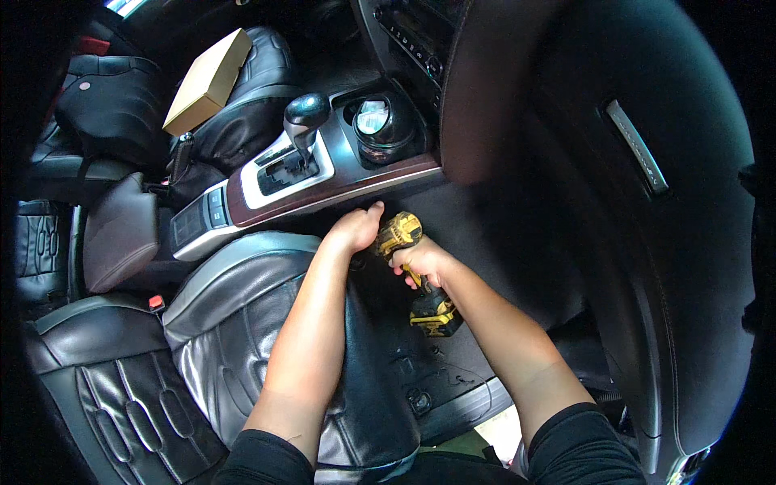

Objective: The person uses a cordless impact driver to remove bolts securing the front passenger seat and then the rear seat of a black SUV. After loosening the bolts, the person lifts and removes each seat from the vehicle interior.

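My right hand (424, 261) grips the handle of a yellow and black cordless drill (399, 232), its battery end pointing down toward the footwell carpet. The drill's front points left, toward the side of the centre console. Close beside the drill's front is my left hand (356, 230), at the gap between the seat and the console, its thumb raised. Its fingers curl down out of sight, so whether they hold anything is hidden. The black leather front seat (275, 323) lies under my left forearm.
The centre console (339, 192) carries a gear lever (306, 113) and a black cup (380, 129) in its holder. A cardboard box (208, 81) lies on the other front seat. The dashboard (566, 162) rises at the right. Cables (453, 376) lie by the door sill.
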A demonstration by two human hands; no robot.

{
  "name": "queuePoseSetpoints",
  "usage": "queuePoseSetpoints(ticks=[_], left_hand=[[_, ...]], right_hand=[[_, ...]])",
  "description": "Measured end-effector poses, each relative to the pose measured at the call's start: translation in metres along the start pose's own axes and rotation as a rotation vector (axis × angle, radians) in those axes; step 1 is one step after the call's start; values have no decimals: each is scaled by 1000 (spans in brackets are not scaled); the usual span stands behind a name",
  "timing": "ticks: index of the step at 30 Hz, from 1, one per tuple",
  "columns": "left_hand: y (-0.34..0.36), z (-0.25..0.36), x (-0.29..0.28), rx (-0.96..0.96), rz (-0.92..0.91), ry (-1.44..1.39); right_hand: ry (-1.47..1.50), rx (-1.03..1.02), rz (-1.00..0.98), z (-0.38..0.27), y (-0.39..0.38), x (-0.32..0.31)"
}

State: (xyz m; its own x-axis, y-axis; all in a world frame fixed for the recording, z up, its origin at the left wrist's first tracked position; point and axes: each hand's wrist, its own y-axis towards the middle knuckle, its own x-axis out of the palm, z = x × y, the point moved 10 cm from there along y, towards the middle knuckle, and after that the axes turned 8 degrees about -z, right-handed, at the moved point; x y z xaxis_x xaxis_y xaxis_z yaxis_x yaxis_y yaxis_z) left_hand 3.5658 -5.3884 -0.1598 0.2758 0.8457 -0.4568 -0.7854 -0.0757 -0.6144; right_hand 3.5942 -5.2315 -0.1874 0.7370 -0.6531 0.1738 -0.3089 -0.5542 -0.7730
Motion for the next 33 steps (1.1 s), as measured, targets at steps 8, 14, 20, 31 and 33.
queuePoseSetpoints(ticks=[8, 14, 20, 31, 33], left_hand=[[8, 10, 18, 133, -105, 768], [55, -59, 64, -116, -476, 841], [78, -96, 100, -190, -601, 764], [49, -39, 106, 2, -667, 817], [42, -32, 111, -77, -714, 620]], right_hand=[[146, -52, -111, 32, -4, -13], [328, -142, -160, 64, -13, -15], [490, -190, -152, 77, -19, -6], [539, -258, -190, 89, -28, -39], [573, -325, -224, 94, -36, -45]])
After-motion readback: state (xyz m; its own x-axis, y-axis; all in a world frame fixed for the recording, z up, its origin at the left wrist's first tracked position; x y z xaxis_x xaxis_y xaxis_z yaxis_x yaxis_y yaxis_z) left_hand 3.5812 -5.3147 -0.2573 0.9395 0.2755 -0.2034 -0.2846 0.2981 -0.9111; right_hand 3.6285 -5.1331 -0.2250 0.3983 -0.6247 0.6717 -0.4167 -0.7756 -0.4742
